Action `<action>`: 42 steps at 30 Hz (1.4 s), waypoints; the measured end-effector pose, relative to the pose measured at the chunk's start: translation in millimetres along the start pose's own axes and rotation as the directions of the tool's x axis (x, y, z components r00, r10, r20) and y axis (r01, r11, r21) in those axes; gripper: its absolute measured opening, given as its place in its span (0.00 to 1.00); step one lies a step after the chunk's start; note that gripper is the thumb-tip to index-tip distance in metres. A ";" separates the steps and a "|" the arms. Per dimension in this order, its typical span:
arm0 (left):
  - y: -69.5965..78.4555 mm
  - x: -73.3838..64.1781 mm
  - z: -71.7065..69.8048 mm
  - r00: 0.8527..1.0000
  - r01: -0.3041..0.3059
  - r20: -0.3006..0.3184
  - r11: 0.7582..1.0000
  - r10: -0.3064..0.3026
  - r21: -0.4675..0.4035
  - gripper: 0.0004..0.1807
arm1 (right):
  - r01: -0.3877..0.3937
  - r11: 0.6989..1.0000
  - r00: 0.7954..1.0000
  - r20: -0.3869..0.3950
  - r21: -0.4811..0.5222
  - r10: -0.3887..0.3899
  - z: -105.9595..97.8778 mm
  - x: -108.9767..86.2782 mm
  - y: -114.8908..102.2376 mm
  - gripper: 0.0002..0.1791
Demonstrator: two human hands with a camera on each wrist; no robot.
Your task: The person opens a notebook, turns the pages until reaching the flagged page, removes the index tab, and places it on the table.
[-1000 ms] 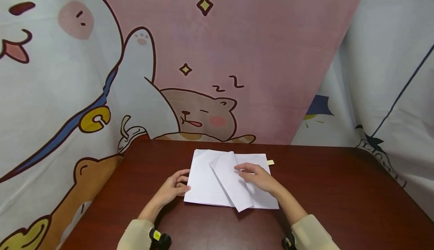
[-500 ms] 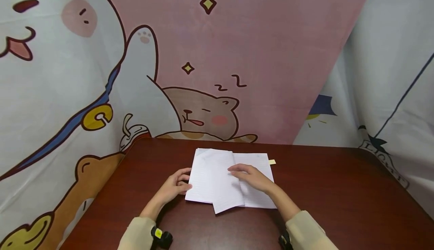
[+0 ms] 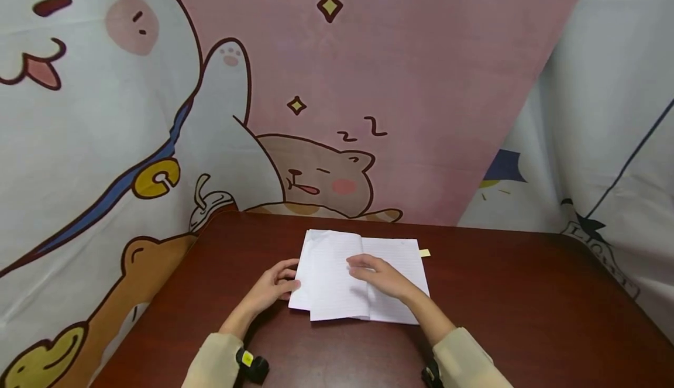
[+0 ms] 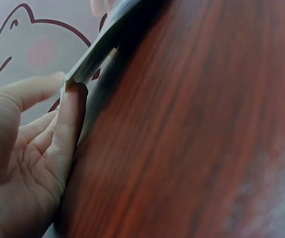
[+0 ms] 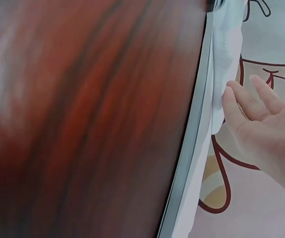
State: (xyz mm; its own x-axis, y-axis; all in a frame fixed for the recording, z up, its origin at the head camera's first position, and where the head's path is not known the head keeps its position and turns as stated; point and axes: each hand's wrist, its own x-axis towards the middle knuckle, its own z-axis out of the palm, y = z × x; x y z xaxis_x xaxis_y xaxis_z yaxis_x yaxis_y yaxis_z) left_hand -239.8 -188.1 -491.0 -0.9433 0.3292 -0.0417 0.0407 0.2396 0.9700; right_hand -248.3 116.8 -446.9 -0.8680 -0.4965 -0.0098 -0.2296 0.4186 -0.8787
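Observation:
An open notebook (image 3: 397,285) with white lined pages lies on the table. Its left edge is pinched by my left hand (image 3: 271,287), thumb on top and fingers beneath; the left wrist view shows that hand (image 4: 33,144) on the slightly raised notebook edge (image 4: 90,62). A turned page (image 3: 337,297) lies over the left half, its lower corner jutting a little past the pages below. My right hand (image 3: 381,275) is over the middle of the notebook, fingers loosely extended. In the right wrist view its fingertips (image 5: 228,96) touch the page (image 5: 222,74).
Dark reddish-brown table (image 3: 500,294) surrounds the notebook. A pale yellow tab (image 3: 425,253) sticks out from the notebook's right edge. Behind the table hangs a pink and white cloth (image 3: 432,83) with cartoon animals. Dark devices (image 3: 255,367) are strapped to both wrists.
The loose page has swung from the middle over to the left and now lies nearly flat. My right hand has moved left with it. The left hand keeps its hold on the notebook's edge.

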 end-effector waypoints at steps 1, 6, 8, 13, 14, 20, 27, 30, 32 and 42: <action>0.3 0.2 -0.1 1.000 0.006 -0.006 1.000 -0.006 0.004 0.34 | 0.001 1.000 1.000 0.002 0.004 -0.001 1.4 0.3 -0.6 0.26; 0.2 -0.2 -0.4 1.000 0.012 -0.011 1.000 -0.012 0.003 0.37 | 0.016 0.999 1.000 0.020 0.032 -0.017 7.2 3.5 -3.0 0.28; -0.4 -0.3 -0.4 1.000 0.005 0.000 1.000 -0.005 -0.004 0.39 | 0.028 0.999 0.999 0.026 0.041 -0.029 8.4 4.6 -3.8 0.29; -1.6 0.3 0.4 1.000 -0.012 0.007 1.000 0.012 0.005 0.42 | 0.039 0.997 0.999 0.028 0.062 -0.041 10.7 6.9 -5.5 0.29; -1.8 0.3 0.6 1.000 -0.013 0.005 1.000 0.013 0.006 0.43 | 0.039 0.997 0.999 0.028 0.065 -0.040 11.3 7.3 -5.9 0.29; -1.1 0.2 1.6 1.000 -0.009 -0.006 1.000 0.009 0.020 0.42 | 0.033 0.996 0.999 0.024 0.081 -0.035 14.6 9.1 -5.1 0.28; 0.6 0.7 2.5 1.000 -0.014 -0.010 0.999 0.014 0.036 0.40 | 0.018 0.995 0.999 0.036 0.103 -0.022 17.4 12.4 -5.8 0.28; 1.4 1.3 3.3 1.000 -0.015 -0.014 0.999 0.015 0.028 0.38 | 0.020 0.995 0.999 0.035 0.102 -0.023 17.1 13.7 -6.2 0.28; 1.7 1.6 3.7 1.000 -0.015 -0.016 1.000 0.015 0.021 0.37 | 0.025 0.995 0.999 0.022 0.094 -0.027 16.0 14.3 -6.0 0.28; 3.1 0.1 4.9 1.000 -0.018 -0.012 0.999 0.018 -0.032 0.34 | 0.078 0.992 0.994 -0.089 0.102 -0.069 0.2 16.6 3.2 0.25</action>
State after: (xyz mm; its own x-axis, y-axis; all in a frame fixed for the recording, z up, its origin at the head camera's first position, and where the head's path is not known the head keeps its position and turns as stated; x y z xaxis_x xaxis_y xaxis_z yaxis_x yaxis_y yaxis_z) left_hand -238.1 -182.9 -489.2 -0.9463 0.3225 -0.0213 0.0477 0.2046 0.9777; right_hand -263.3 109.8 -450.0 -0.8857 -0.4548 0.0931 -0.2502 0.2987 -0.9209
